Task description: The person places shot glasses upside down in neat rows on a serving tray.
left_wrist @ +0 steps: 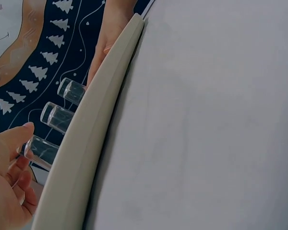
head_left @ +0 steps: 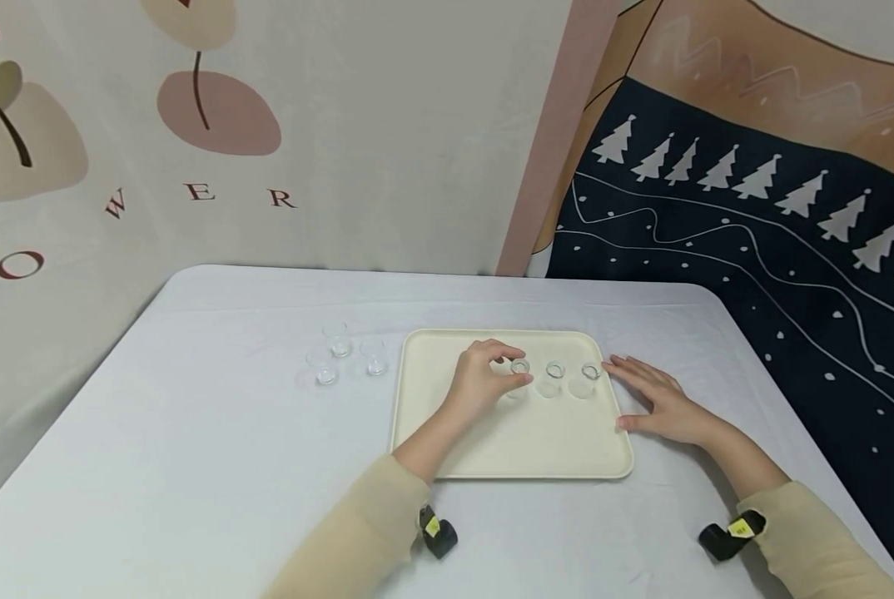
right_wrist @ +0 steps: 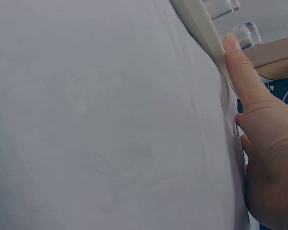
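Left hand (head_left: 480, 378) pinches a small, clear, cylindrical, glass-like cup (left_wrist: 44, 151) near its rim; probably light, stiff and slippery, best gripped around its sides.

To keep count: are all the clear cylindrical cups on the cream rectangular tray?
No, three clear cylindrical cups stand on the white cloth-covered table, left of the cream rectangular tray.

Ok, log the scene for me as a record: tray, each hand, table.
Tray: cream, three clear glasses upright in a row
Left hand: thumb and fingers around the row's left glass
Right hand: thumb against the tray's right edge, no glass held
Table: white cloth; three more glasses left of the tray
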The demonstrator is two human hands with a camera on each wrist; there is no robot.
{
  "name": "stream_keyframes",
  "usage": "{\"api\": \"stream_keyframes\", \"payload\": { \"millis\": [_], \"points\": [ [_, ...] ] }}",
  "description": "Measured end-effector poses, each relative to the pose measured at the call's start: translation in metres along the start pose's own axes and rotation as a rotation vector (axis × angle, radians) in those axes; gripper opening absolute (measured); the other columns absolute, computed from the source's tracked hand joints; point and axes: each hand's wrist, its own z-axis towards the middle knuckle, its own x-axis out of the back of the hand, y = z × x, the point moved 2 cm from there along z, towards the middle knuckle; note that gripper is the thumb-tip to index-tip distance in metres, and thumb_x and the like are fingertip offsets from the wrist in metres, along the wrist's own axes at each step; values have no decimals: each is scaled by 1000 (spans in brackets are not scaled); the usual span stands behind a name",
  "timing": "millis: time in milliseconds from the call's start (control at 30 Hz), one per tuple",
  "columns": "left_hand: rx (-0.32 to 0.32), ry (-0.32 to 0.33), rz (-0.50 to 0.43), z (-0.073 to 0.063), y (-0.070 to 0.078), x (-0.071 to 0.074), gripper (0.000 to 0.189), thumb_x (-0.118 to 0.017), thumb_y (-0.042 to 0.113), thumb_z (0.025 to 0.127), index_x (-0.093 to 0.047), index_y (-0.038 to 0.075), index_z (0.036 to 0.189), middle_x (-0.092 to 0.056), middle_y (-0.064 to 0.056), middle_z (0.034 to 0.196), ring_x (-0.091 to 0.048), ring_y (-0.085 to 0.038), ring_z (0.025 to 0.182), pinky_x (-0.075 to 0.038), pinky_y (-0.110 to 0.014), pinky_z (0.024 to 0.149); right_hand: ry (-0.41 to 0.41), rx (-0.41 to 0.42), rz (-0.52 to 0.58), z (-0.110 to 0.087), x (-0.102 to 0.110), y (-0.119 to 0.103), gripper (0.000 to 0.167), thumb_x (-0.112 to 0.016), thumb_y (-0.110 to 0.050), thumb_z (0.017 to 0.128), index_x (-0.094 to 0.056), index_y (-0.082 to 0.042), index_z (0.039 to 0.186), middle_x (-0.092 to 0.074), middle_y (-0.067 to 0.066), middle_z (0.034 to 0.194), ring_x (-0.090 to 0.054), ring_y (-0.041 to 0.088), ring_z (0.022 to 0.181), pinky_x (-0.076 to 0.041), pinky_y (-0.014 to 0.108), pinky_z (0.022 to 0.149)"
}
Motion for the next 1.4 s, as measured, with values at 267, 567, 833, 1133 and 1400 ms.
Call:
{"api": "stream_keyframes", "payload": {
  "millis": [267, 567, 833, 1133, 1400],
  "points": [
    [72, -26, -4, 0, -5, -4, 32, -83, 14, 75, -73, 6, 104, -68, 2, 101, -55, -18, 94, -45, -29, 77, -4, -6, 30, -1, 1, -2, 82, -77, -34, 79, -36, -14, 148, -23, 23, 152, -11, 47, 138, -4, 70, 100],
    [47, -10, -17, -2, -1, 4, 37, -83, 16, 75, -71, 5, 109, -69, 2, 104, -55, -19, 96, -45, -32, 80, -8, -15, 30, -1, 1, -3, 83, -77, -34, 79, -36, -15, 148, -23, 23, 153, -10, 47, 138, -4, 70, 100],
    [-4, 43, -80, -11, 9, 23, 36, -84, 14, 74, -72, 6, 107, -69, -1, 104, -56, -25, 99, -46, -43, 86, -4, -10, 22, -1, 0, -1, 82, -77, -35, 79, -36, -16, 148, -23, 23, 152, -11, 48, 138, -4, 70, 100],
    [-82, 124, -73, -24, 8, 52, 35, -84, 9, 72, -72, 5, 105, -69, -3, 100, -57, -32, 95, -45, -50, 80, 1, 3, 15, -1, -1, 0, 83, -78, -34, 78, -37, -14, 148, -24, 24, 152, -12, 48, 137, -5, 71, 99],
    [-95, 188, -24, -38, 3, 86, 36, -84, 11, 73, -72, 8, 107, -69, 0, 100, -58, -31, 94, -43, -48, 71, -1, 0, 15, -1, -1, 2, 83, -77, -35, 79, -36, -16, 148, -24, 23, 152, -11, 48, 138, -5, 71, 99]
  ]
}}
